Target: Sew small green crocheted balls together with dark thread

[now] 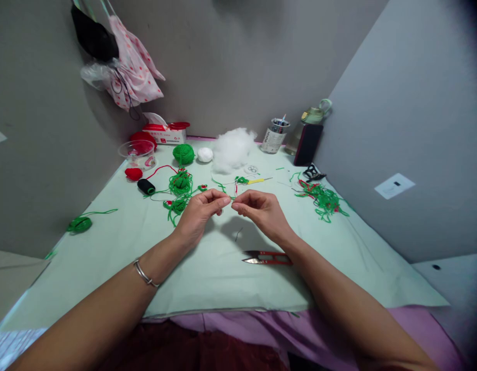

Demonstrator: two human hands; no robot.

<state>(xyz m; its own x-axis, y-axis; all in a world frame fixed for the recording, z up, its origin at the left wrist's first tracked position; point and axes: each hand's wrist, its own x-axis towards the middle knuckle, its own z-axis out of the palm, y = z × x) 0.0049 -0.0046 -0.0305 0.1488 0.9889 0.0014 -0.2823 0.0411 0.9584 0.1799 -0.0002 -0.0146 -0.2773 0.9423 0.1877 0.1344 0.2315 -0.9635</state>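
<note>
My left hand (pixel 203 211) and my right hand (pixel 259 208) face each other over the middle of the table, fingertips pinched and almost touching. What lies between the fingertips is too small to make out. Just behind them are a crochet hook with a yellow handle (pixel 257 181), a bit of green yarn (pixel 242 180) and thin white and red strands. Red-handled thread snips (pixel 269 257) lie near my right wrist. A short dark thread (pixel 239 234) rests on the cloth below my hands. Green yarn pieces (pixel 180 183) sit beyond my left hand.
White stuffing (pixel 233 149), a green yarn ball (pixel 183 154) and a white ball (pixel 204 155) stand at the back. Tangled green scraps (pixel 325 201), a phone (pixel 308 145) and a can (pixel 275 136) are on the right. A black spool (pixel 146 187) and plastic tub (pixel 140 154) are left.
</note>
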